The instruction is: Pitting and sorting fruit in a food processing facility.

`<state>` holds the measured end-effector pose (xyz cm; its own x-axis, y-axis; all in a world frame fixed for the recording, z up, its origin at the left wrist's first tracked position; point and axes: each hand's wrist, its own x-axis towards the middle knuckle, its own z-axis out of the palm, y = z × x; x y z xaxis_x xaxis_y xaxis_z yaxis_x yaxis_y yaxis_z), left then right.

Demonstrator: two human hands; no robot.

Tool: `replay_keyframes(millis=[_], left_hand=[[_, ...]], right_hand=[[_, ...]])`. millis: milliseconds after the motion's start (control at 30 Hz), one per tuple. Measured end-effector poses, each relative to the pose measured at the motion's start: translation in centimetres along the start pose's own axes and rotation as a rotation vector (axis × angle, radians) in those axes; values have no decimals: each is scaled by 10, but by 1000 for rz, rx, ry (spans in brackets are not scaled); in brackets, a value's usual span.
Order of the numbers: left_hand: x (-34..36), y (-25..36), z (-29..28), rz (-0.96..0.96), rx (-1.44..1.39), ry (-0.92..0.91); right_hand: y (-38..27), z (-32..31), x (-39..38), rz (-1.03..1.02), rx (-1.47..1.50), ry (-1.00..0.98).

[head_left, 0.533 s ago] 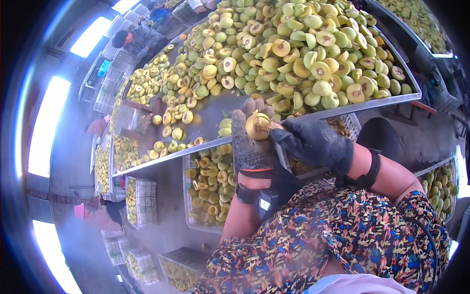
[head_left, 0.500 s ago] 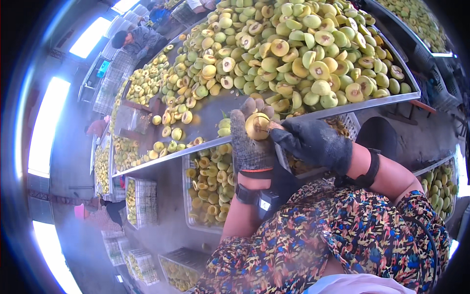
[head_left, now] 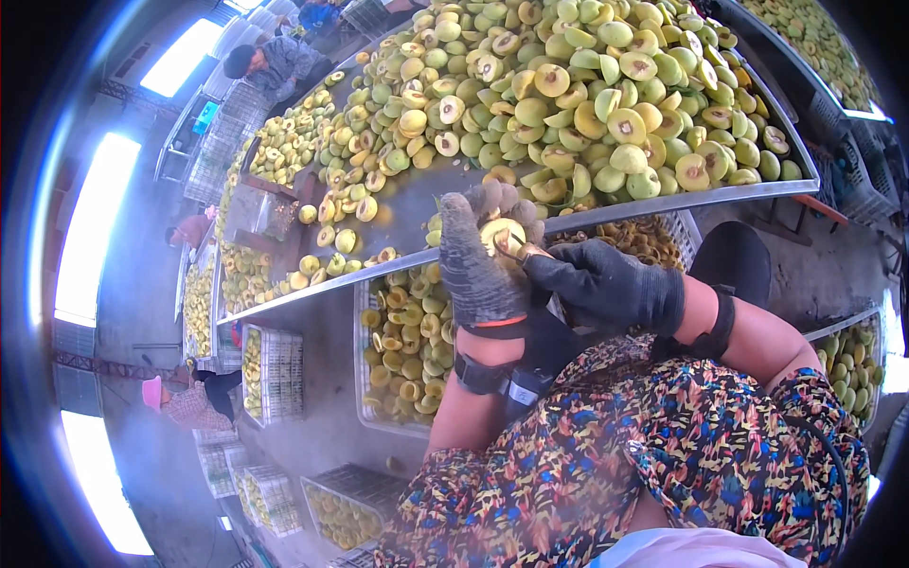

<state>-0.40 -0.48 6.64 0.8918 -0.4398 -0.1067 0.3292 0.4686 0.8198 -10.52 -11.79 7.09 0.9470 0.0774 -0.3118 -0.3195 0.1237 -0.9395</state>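
Observation:
My left hand (head_left: 481, 256), in a worn grey glove, cups a yellow-green fruit half (head_left: 502, 234) with its cut face turned up. My right hand (head_left: 611, 284), in a dark glove, grips a small coring tool (head_left: 532, 251) by its brown handle. The tool's thin metal end sits against the middle of the cut face. Both hands are just over the near rim of a metal sorting table (head_left: 417, 204), where a big heap of halved fruit (head_left: 568, 104) lies. My right fingertips are partly hidden around the handle.
Below the table rim stand a crate of hollowed fruit halves (head_left: 402, 355) and a crate of brown scraps (head_left: 644, 241). A crate of green fruit (head_left: 852, 364) is at the right. Stacked crates (head_left: 273, 374) line the left, near a person in a pink hat (head_left: 189, 398). Another person (head_left: 275, 68) works at the far left.
The fruit half has tilted and sits deeper in my left fingers, with the tool's metal end now at its middle. My right hand has shifted slightly downward.

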Motion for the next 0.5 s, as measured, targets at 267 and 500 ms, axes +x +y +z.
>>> replay_keyframes(millis=[267,500], left_hand=[[11,-8,-8,268,325,-122],[9,-4,-2,15,-10,-119]], right_hand=[[20,5,11,-27,37,38],[19,6,15,-138,6,2]])
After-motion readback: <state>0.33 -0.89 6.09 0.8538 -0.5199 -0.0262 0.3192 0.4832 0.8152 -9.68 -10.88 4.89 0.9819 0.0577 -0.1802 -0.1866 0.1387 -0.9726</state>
